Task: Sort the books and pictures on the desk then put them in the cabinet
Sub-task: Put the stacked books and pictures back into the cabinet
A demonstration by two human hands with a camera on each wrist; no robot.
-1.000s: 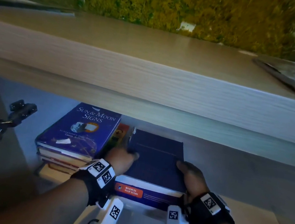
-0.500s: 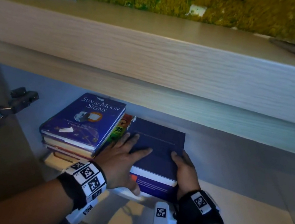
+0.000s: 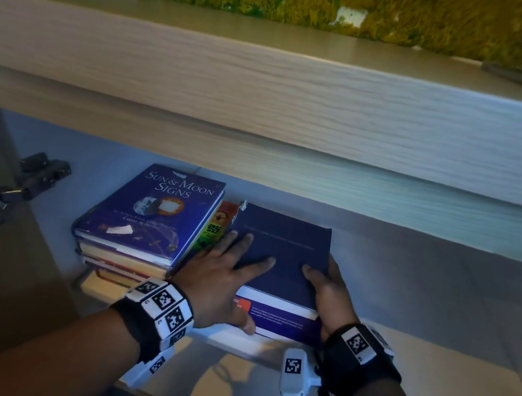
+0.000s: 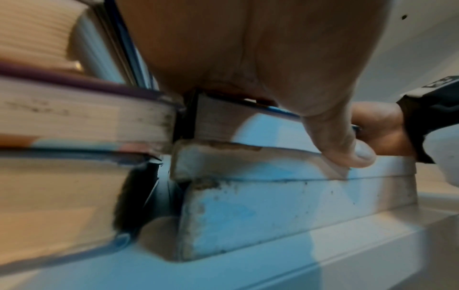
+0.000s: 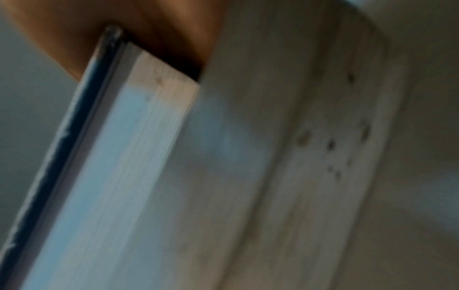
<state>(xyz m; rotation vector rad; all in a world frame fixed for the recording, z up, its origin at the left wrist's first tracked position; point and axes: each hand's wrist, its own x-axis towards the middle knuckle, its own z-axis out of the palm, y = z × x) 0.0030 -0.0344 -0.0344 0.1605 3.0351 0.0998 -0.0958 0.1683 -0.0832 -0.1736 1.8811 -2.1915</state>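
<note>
Currently both hands on the dark navy book (image 3: 281, 253), top of the right-hand stack inside the cabinet (image 3: 443, 297). Left hand (image 3: 218, 280) lies flat on the cover, fingers straight and spread, thumb down against the front edge of the book below. Right hand (image 3: 329, 288) grips the navy book's right front corner, thumb on the cover. "Sun & Moon Signs" book (image 3: 153, 211) tops the left stack, just beside. Door hinge (image 3: 12, 187) at far left.
</note>
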